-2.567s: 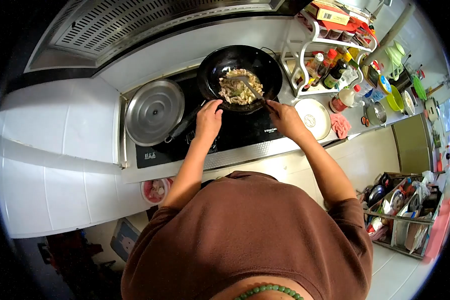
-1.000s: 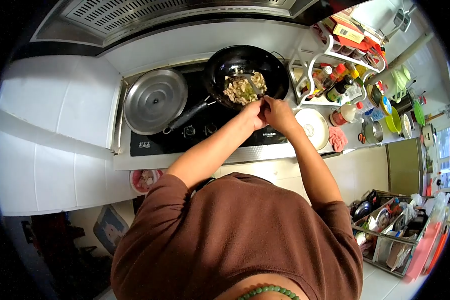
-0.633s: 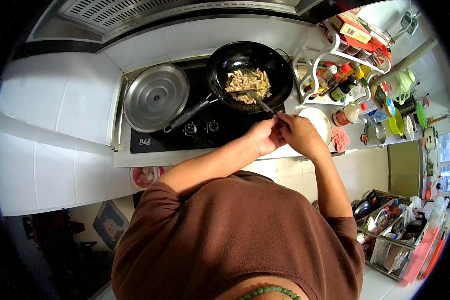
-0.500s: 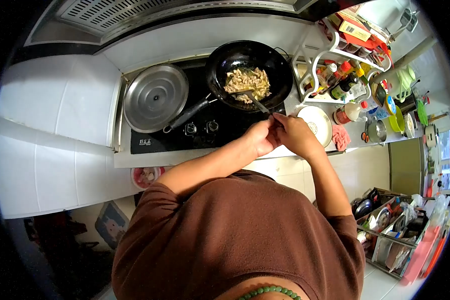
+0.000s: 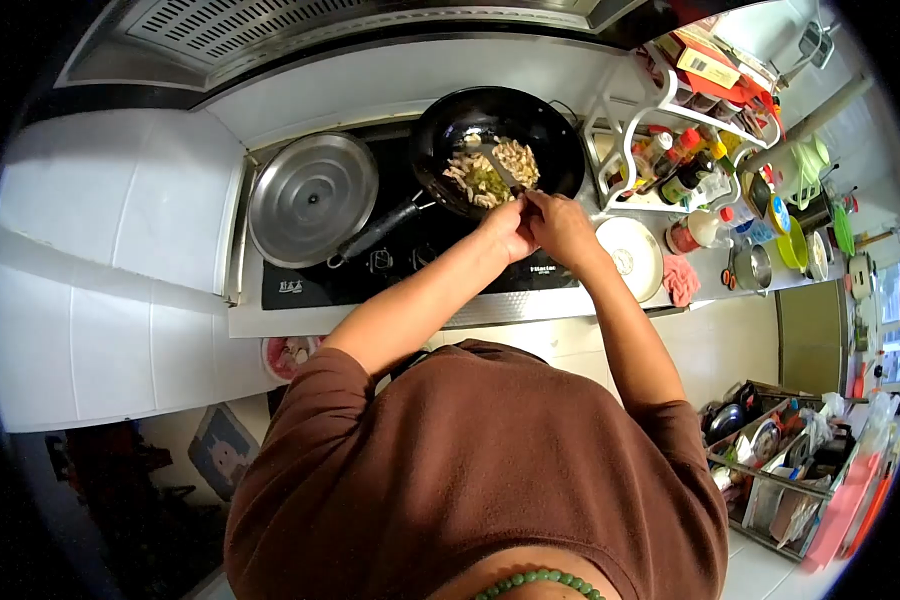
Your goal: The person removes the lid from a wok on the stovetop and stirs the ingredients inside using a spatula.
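Note:
A black wok (image 5: 555, 150) on the stove holds small pale pieces of food (image 5: 515, 158) with a greenish patch among them. The dark blade of a spatula (image 5: 500, 168) lies in the food, splitting it into two heaps. My right hand (image 5: 562, 228) is closed around the spatula's handle at the wok's near rim. Pressed against it, my left hand (image 5: 510, 230) is also closed on the handle, though its fingertips are partly hidden. The wok's long handle (image 5: 378, 228) points toward the lower left, untouched by either hand.
Left of the wok lies a round metal lid (image 5: 312, 200). A white plate (image 5: 632, 260) and a pink cloth (image 5: 681, 280) rest on the right counter. Beyond them are a white rack (image 5: 625, 135) of bottles and a metal pot (image 5: 753, 265). A range hood (image 5: 230, 40) hangs above.
Both hands have moved forward and left, closer to the wok. The spatula has pushed farther into the food, which has spread from one heap into two.

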Demonstrator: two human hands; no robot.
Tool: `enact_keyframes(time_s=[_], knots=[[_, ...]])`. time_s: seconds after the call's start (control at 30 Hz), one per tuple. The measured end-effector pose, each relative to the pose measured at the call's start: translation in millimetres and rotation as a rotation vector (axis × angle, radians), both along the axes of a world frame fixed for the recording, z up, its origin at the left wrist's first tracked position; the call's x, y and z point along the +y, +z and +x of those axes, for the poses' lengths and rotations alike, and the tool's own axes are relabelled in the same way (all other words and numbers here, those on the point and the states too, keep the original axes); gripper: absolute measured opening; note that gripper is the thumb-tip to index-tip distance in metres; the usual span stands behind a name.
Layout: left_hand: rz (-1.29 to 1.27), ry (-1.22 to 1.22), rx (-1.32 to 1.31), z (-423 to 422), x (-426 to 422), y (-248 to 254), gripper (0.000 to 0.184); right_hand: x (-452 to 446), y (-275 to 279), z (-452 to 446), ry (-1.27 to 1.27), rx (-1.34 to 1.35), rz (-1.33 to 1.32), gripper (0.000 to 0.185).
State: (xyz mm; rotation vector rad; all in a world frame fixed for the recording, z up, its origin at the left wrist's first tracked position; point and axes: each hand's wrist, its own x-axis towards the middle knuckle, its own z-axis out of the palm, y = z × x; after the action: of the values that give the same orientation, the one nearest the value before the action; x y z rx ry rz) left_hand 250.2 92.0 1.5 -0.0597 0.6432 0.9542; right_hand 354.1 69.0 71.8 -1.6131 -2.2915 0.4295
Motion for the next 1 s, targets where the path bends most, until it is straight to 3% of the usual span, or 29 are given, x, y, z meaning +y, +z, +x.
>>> enact_keyframes(time_s=[0.07,0.33,0.4,0.53,0.77,1.0], knots=[[-0.005,0.000,-0.050,2,-4,-8,0.023,-3,-1,5,0.050,0.007,0.003,0.037],[0.017,-0.140,-0.135,35,-66,49,0.029,-52,70,44,0.059,0.062,-0.201,0.037],[-0.030,-0.152,-0.168,41,-77,66,0.029,-59,83,54,0.091,0.073,-0.146,0.026],[-0.019,-0.216,-0.238,45,-90,71,0.032,-68,94,60,0.090,-0.001,-0.219,0.029],[-0.029,-0.141,-0.143,33,-62,24,0.030,-54,45,33,-0.004,-0.029,-0.124,0.030],[0.028,-0.093,-0.015,30,-37,36,0.027,-39,35,32,-0.023,0.186,0.046,0.034]])
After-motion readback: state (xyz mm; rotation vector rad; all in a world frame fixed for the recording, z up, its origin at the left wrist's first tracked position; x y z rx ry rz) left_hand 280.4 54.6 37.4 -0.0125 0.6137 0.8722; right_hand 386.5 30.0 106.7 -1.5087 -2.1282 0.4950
